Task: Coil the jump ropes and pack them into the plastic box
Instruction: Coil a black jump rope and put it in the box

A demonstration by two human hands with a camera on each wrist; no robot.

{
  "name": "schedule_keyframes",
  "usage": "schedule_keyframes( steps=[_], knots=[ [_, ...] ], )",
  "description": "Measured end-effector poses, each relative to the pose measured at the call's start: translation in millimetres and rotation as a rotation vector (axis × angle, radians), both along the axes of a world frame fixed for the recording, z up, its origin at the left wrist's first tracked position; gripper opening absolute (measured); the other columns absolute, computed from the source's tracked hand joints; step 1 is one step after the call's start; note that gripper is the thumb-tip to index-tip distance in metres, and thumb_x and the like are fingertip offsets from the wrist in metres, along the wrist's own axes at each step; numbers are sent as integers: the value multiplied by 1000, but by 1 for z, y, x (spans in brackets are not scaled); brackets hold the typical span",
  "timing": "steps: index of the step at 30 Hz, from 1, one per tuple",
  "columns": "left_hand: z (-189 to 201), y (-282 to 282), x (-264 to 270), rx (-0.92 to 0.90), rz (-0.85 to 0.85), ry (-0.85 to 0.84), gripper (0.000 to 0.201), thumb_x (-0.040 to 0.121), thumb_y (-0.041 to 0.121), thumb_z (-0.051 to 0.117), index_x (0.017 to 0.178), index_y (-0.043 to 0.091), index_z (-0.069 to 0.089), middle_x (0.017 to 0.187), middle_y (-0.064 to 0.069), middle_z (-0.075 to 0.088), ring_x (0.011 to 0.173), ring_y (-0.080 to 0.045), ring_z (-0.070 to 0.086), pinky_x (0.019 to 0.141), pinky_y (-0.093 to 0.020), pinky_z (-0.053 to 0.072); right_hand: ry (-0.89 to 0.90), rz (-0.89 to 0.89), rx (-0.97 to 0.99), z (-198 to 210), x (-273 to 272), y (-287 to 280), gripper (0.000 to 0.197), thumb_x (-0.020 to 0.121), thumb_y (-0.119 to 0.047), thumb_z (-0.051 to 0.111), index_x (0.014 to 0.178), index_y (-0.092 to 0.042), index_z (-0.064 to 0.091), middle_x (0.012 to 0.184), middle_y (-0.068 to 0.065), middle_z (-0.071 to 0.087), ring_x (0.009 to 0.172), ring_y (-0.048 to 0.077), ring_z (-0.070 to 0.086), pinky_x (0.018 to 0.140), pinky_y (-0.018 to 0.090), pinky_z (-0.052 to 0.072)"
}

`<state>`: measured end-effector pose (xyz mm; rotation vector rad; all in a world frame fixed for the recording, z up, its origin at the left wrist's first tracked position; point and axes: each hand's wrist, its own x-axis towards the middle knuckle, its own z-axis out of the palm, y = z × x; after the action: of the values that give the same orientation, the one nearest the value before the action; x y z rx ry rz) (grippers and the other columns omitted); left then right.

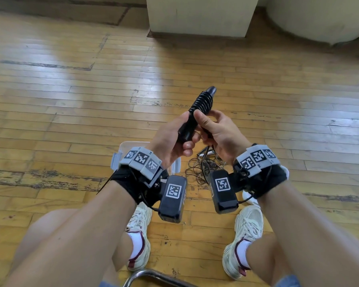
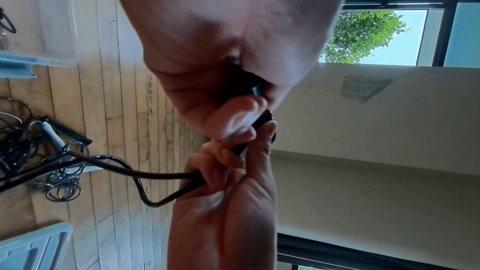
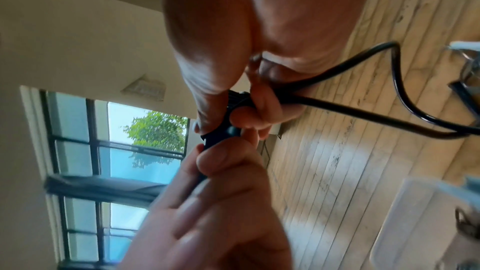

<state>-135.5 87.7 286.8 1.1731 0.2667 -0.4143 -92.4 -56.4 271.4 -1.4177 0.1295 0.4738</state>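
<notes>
- Both hands are on one jump rope: the left hand (image 1: 170, 139) is wrapped round the lower end of the black handles (image 1: 197, 112), and the right hand (image 1: 218, 131) curls round them just above, thumb pressed near the wound turns.
- Several tight turns of black cord (image 1: 202, 101) sit beyond the right thumb, toward the handles' far tip; more cord (image 2: 124, 168) runs out below the right fingers (image 2: 221, 161) and hangs toward the floor.
- Judging by the kinks it keeps, the cord is light, smooth and springy, likely to unwind if let go, so it wants steady tension and a thumb on the last turn.
- The handles look rigid and light, the best place to hold; the cord itself should be pinched close to the winding.
- Below the hands, a tangled rope pile (image 1: 203, 166) lies on the wooden floor (image 1: 71, 100), just beside the clear plastic box (image 1: 131, 147), which sits under the left wrist.
</notes>
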Motion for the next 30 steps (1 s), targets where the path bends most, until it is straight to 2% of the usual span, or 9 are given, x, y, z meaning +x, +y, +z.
schedule_keyframes(
  steps=[3,6,9,11,15,17,21,27,30],
  knots=[
    [0,-3,0,115,-24,-8,45,107,42,34,102,8,61,68,-5,56,50,-14,44,45,-25,40,-39,-38,-44,-3,-2,-1,52,87,-33,75,125,-6,52,63,-6,64,50,8,44,47,21,38],
    [-4,-5,4,397,15,-43,41,106,38,41,97,6,66,73,-8,64,55,-17,54,49,-30,51,-88,-107,-128,-7,-1,0,61,79,-41,81,121,-7,53,75,0,67,50,7,46,50,24,40],
    [-13,-5,4,755,-35,-231,19,99,29,60,102,11,57,87,-7,65,65,-18,60,59,-38,57,-183,-171,-298,-13,-1,3,76,59,-68,84,111,-21,55,101,4,71,71,17,59,69,39,53],
    [-19,-8,1,1073,-134,-324,31,92,31,68,112,14,51,94,0,61,78,-18,59,69,-34,50,-237,-189,-412,-15,-3,6,68,61,-71,80,105,-26,54,104,-2,70,85,20,63,84,47,56],
    [-29,-12,-4,1426,-114,-419,39,91,31,67,118,12,46,109,-5,58,94,-26,59,78,-35,47,-341,-140,-592,-16,-7,9,56,82,-54,76,118,-19,52,103,-10,61,90,6,58,75,19,44],
    [-31,-11,-4,1445,-68,-452,34,94,28,62,118,10,48,113,-7,57,96,-27,58,76,-32,41,-352,-118,-583,-19,-8,12,57,83,-53,75,121,-17,51,106,-9,62,90,8,60,74,18,46],
    [-29,-12,-4,1323,60,-452,29,97,29,59,116,8,51,97,-3,53,83,-19,47,73,-26,31,-277,-85,-486,-20,-6,16,58,83,-58,73,119,-20,49,107,-1,68,84,21,66,76,40,56],
    [-31,-20,-7,1291,53,-426,22,101,31,54,101,15,38,86,-1,50,74,-22,47,67,-30,35,-254,-96,-486,-19,-5,15,58,84,-55,73,122,-18,52,111,-1,67,94,18,66,84,40,57],
    [-32,-23,-7,1316,76,-406,30,101,37,53,99,17,31,82,-2,51,68,-24,46,63,-32,35,-263,-141,-541,-19,-6,15,54,86,-51,73,120,-14,53,106,-5,63,97,13,63,82,28,51]
  ],
)
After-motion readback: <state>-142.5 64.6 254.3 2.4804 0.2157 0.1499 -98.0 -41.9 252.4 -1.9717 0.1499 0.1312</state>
